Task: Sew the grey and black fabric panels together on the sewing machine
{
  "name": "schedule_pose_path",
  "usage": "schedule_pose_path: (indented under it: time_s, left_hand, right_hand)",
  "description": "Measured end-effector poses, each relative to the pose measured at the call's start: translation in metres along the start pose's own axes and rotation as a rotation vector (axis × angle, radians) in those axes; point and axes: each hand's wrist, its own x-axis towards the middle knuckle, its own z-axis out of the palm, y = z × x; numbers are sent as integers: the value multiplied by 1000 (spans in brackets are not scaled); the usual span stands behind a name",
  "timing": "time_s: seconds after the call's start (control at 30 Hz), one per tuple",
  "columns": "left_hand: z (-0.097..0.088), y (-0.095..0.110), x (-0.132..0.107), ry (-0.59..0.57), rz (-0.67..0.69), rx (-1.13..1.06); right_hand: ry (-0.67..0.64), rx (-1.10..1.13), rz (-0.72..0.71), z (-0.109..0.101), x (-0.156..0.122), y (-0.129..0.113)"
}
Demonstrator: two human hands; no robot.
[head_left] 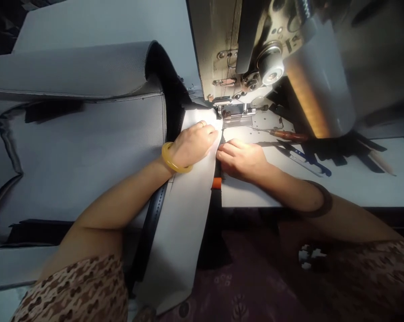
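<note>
My left hand (193, 144) lies palm down on a strip of pale grey fabric (184, 214), fingers stretched toward the presser foot (223, 111) of a sewing machine (265, 53). A yellow bangle (172, 157) circles that wrist. My right hand (242, 157) is curled at the strip's right edge, fingertips pinching the fabric and a black strip just in front of the needle. A small orange tag (217, 182) shows below the right hand. A black binding edge (155, 210) runs along the strip's left side.
A large grey fabric piece with black trim (74, 147) spreads over the table to the left. Blue-handled snips (302, 157), a reddish-handled tool (287, 134) and a pencil (381, 162) lie on the white table to the right. The table's front edge (289, 206) meets my lap.
</note>
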Motion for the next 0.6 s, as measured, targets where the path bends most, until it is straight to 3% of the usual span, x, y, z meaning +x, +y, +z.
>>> schedule_pose_path:
  time_s: [0.07,0.2,0.37,0.47,0.6]
  left_hand:
    - [3,-1,1,52,-1,-40]
    - [6,-3,3,146,-20,-112]
    - [5,-6,6,126,-95,-192]
    - [3,-3,5,109,-77,-166]
    - [-1,5,4,36,-84,-9]
  right_hand:
    - [-32,19,77,0,0,3]
    - [-98,128,81,3,4,10]
    - [-70,269,98,9,8,13]
    - [-78,207,84,9,8,11]
    - [-119,-17,-41,4,6,4]
